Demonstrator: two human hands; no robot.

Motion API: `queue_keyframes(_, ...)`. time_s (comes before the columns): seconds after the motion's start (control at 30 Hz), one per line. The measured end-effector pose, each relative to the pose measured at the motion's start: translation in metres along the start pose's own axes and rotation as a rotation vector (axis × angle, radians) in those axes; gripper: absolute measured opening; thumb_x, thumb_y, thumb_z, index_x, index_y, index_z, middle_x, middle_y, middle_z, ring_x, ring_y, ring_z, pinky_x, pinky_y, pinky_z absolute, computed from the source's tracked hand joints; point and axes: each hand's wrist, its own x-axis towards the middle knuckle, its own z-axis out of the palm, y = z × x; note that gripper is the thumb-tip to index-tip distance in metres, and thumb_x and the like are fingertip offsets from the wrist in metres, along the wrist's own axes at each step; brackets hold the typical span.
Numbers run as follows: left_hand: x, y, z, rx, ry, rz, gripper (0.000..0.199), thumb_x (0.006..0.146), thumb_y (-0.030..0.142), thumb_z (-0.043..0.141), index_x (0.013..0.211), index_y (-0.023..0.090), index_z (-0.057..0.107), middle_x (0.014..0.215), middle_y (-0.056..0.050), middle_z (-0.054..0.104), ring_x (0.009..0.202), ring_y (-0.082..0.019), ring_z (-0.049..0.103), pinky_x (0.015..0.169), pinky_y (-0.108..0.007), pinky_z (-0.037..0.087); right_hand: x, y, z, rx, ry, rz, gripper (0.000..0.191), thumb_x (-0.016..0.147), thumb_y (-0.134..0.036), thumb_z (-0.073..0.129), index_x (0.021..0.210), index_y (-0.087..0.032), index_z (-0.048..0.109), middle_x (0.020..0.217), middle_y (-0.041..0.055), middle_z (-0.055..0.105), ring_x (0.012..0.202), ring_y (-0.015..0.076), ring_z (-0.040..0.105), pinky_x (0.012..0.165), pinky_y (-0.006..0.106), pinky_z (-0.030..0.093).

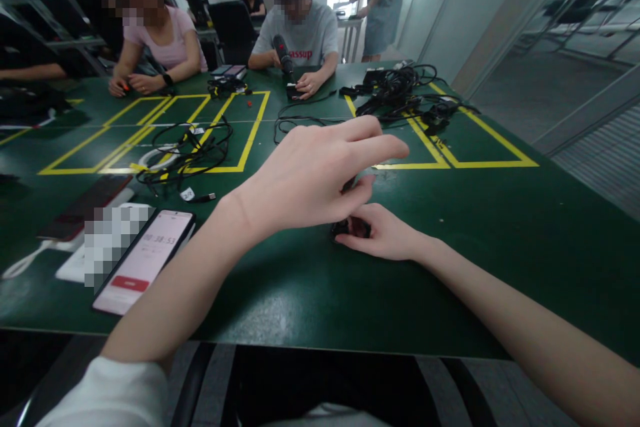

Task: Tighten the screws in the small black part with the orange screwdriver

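Note:
My left hand (325, 170) is raised over the middle of the green table (280, 280), palm down. Its index and middle fingers stretch to the right while the others curl, and whether anything lies between them is hidden. Just below and right of it, my right hand (387, 232) rests low at the tabletop with its fingers wrapped round a small dark object (359, 227). The left hand covers part of that object.
A lit phone (150, 260), a second phone (85, 207) and a white packet lie at the left. Tangled black cables (190, 153) sit behind them, with another cable heap (395, 90) at the back right. Across the table, two people (300, 33) handle things; one holds a dark tool.

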Motion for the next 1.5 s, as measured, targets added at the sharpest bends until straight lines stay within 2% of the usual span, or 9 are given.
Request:
queue_keyframes(0.27, 0.000, -0.001, 0.001, 0.025, -0.001, 0.001, 0.040, 0.092, 0.012, 0.048, 0.125, 0.023, 0.067, 0.127, -0.008, 0.068, 0.094, -0.019, 0.070, 0.071, -0.030, 0.052, 0.000, 0.000, -0.001, 0.004, -0.003, -0.002, 0.018, 0.091, -0.033, 0.067, 0.083, -0.021, 0.055, 0.065, -0.0045, 0.058, 0.053, 0.0122, 0.051, 0.054, 0.026, 0.037)
queue_keyframes(0.53, 0.001, 0.004, -0.003, -0.049, -0.021, -0.076, 0.041, 0.088, 0.014, 0.050, 0.123, 0.022, 0.071, 0.114, -0.007, 0.071, 0.092, -0.020, 0.070, 0.073, -0.031, 0.054, 0.000, 0.001, 0.001, 0.019, 0.022, -0.005, 0.021, 0.091, -0.036, 0.067, 0.083, -0.022, 0.054, 0.065, -0.0040, 0.058, 0.055, 0.0125, 0.053, 0.055, 0.026, 0.038)
queue_keyframes(0.77, 0.003, 0.003, -0.008, -0.424, -0.041, -0.159, 0.033, 0.094, 0.012, 0.052, 0.118, 0.020, 0.073, 0.114, -0.007, 0.076, 0.098, -0.018, 0.071, 0.079, -0.027, 0.058, 0.001, -0.004, -0.003, 0.010, -0.011, 0.001, 0.018, 0.091, -0.034, 0.067, 0.085, -0.021, 0.057, 0.064, -0.0048, 0.058, 0.054, 0.0118, 0.051, 0.056, 0.025, 0.039)
queue_keyframes(0.9, 0.004, 0.002, -0.018, -0.711, -0.136, -0.267, 0.023, 0.097, 0.023, 0.056, 0.109, 0.019, 0.076, 0.108, -0.005, 0.078, 0.092, -0.017, 0.073, 0.076, -0.025, 0.060, 0.001, -0.004, -0.003, 0.017, -0.014, 0.023, 0.017, 0.092, -0.035, 0.067, 0.093, -0.019, 0.062, 0.066, -0.0039, 0.059, 0.056, 0.0121, 0.054, 0.056, 0.025, 0.041)
queue_keyframes(1.0, 0.005, -0.005, -0.023, -0.902, -0.239, -0.354, 0.033, 0.100, 0.027, 0.045, 0.102, 0.020, 0.077, 0.103, -0.004, 0.079, 0.090, -0.017, 0.076, 0.073, -0.025, 0.062, 0.001, -0.005, -0.003, 0.028, -0.024, 0.046, 0.019, 0.092, -0.036, 0.068, 0.095, -0.018, 0.064, 0.068, -0.0029, 0.060, 0.056, 0.0121, 0.055, 0.056, 0.024, 0.042)
queue_keyframes(1.13, 0.005, -0.014, -0.023, -1.084, -0.306, -0.448, 0.034, 0.097, 0.028, 0.044, 0.098, 0.020, 0.076, 0.103, -0.004, 0.080, 0.095, -0.020, 0.077, 0.076, -0.027, 0.064, 0.000, -0.004, -0.003, 0.034, -0.024, 0.050, 0.021, 0.092, -0.037, 0.068, 0.097, -0.017, 0.066, 0.067, -0.0029, 0.060, 0.055, 0.0122, 0.056, 0.056, 0.024, 0.043)
queue_keyframes(1.27, 0.003, -0.018, -0.020, -1.209, -0.288, -0.460, 0.034, 0.100, 0.030, 0.046, 0.115, 0.021, 0.075, 0.111, -0.006, 0.078, 0.099, -0.022, 0.076, 0.077, -0.030, 0.066, 0.000, -0.003, -0.003, -0.002, -0.025, 0.040, 0.021, 0.092, -0.038, 0.068, 0.098, -0.018, 0.066, 0.069, -0.0017, 0.063, 0.057, 0.0133, 0.058, 0.058, 0.025, 0.045)
queue_keyframes(1.37, 0.002, -0.016, -0.019, -1.178, -0.238, -0.507, 0.041, 0.103, 0.032, 0.045, 0.135, 0.025, 0.069, 0.114, -0.006, 0.077, 0.099, -0.020, 0.075, 0.079, -0.029, 0.066, 0.001, -0.001, -0.003, -0.034, -0.025, 0.019, 0.021, 0.093, -0.038, 0.068, 0.099, -0.018, 0.067, 0.070, -0.0003, 0.066, 0.060, 0.0145, 0.059, 0.060, 0.026, 0.046)
queue_keyframes(1.5, 0.002, -0.013, -0.017, -1.153, -0.190, -0.543, 0.049, 0.102, 0.028, 0.047, 0.150, 0.027, 0.059, 0.114, -0.005, 0.078, 0.097, -0.019, 0.074, 0.078, -0.026, 0.064, 0.000, 0.000, -0.002, -0.038, -0.031, 0.020, 0.022, 0.094, -0.039, 0.067, 0.100, -0.018, 0.067, 0.070, -0.0002, 0.066, 0.058, 0.0144, 0.059, 0.059, 0.026, 0.046)
